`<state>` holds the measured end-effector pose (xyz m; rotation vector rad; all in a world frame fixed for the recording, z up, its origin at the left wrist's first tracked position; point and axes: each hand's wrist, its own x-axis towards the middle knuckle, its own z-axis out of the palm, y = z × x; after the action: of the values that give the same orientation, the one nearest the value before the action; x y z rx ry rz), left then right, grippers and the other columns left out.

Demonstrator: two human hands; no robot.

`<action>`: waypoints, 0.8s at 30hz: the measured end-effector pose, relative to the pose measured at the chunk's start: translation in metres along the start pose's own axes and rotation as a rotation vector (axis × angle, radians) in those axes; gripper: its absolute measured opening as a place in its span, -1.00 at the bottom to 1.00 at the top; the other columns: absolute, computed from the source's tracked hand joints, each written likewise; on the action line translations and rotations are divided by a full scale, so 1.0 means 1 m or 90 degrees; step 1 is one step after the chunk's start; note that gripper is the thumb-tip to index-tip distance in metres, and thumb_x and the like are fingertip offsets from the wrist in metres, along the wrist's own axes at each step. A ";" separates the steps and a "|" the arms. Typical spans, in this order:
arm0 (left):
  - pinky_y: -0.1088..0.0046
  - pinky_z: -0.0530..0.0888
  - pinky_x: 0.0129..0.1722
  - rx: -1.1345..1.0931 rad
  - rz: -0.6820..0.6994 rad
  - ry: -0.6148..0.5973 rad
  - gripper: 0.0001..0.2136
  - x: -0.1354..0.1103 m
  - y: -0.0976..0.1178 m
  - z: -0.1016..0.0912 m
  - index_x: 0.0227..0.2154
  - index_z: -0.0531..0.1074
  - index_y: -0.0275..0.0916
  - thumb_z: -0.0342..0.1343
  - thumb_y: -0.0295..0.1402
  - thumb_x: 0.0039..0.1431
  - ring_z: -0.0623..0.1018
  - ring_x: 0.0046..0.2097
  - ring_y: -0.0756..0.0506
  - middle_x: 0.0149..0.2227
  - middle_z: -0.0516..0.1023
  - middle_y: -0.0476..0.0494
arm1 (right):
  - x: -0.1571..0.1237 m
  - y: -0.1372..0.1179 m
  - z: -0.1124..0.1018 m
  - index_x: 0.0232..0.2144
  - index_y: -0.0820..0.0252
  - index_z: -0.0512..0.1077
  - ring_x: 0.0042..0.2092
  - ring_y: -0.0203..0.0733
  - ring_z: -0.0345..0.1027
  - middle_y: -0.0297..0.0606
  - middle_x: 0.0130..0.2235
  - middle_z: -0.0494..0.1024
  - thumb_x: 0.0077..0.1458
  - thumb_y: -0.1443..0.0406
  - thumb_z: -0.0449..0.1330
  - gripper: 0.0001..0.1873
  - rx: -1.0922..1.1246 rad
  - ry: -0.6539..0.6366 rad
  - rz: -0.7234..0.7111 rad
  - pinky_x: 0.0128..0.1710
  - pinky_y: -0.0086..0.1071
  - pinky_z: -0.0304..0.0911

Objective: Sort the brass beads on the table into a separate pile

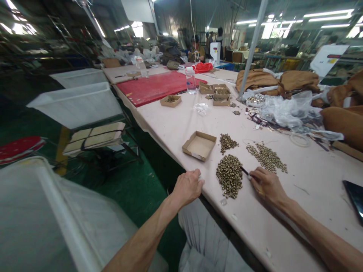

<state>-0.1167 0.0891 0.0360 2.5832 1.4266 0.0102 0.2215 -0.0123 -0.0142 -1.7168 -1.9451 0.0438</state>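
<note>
My right hand point(266, 183) pinches a thin dark stick point(245, 171), its tip at the edge of a heap of small bronze-coloured metal buttons or studs point(230, 175). Behind that heap lies a smaller pile of similar pieces point(227, 142). More of them form a flat, spread-out patch point(268, 156) beyond my right hand. At the table's near edge rests my left hand point(187, 186), fingers curled together; whatever they may hold is hidden. A shallow cardboard box point(195, 154) sits just beyond my left hand. A small clear plastic piece point(224, 202) lies below the large heap.
Small cardboard boxes of metal parts point(170, 101), a water bottle point(191, 81) and a red sheet point(155, 87) occupy the far table. Plastic bags point(289, 111) and brown bundles point(297, 81) lie right. A phone point(354, 196) is at the right edge; white bins point(76, 105) stand left.
</note>
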 end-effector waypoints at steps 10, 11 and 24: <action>0.29 0.44 -0.12 -0.004 0.009 -0.002 -0.76 0.001 -0.002 -0.001 -0.13 0.38 -0.20 -0.03 -0.16 0.32 0.62 -0.11 -0.24 -0.22 0.61 -0.25 | 0.007 0.004 0.003 -0.25 0.19 0.53 -0.35 -0.23 0.32 -0.20 -0.35 0.47 0.23 0.27 0.07 -0.77 -0.034 0.005 0.006 -0.32 -0.38 0.18; 0.29 0.44 -0.12 -0.005 0.008 -0.001 -0.76 0.001 -0.002 0.000 -0.12 0.38 -0.20 -0.03 -0.16 0.32 0.62 -0.11 -0.24 -0.22 0.61 -0.25 | 0.009 0.005 0.002 -0.25 0.19 0.53 -0.35 -0.22 0.33 -0.20 -0.35 0.47 0.23 0.27 0.07 -0.76 -0.037 0.007 0.009 -0.31 -0.38 0.18; 0.30 0.44 -0.13 -0.002 0.008 -0.003 -0.78 0.000 -0.001 -0.003 -0.15 0.37 -0.19 -0.02 -0.18 0.32 0.62 -0.11 -0.24 -0.22 0.61 -0.24 | 0.023 0.013 0.010 -0.28 0.19 0.54 -0.34 -0.23 0.34 -0.20 -0.33 0.49 0.20 0.27 0.08 -0.77 -0.064 0.031 0.034 -0.30 -0.38 0.17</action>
<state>-0.1179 0.0903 0.0390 2.5878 1.4086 0.0068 0.2281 0.0148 -0.0185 -1.8170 -1.8955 -0.0767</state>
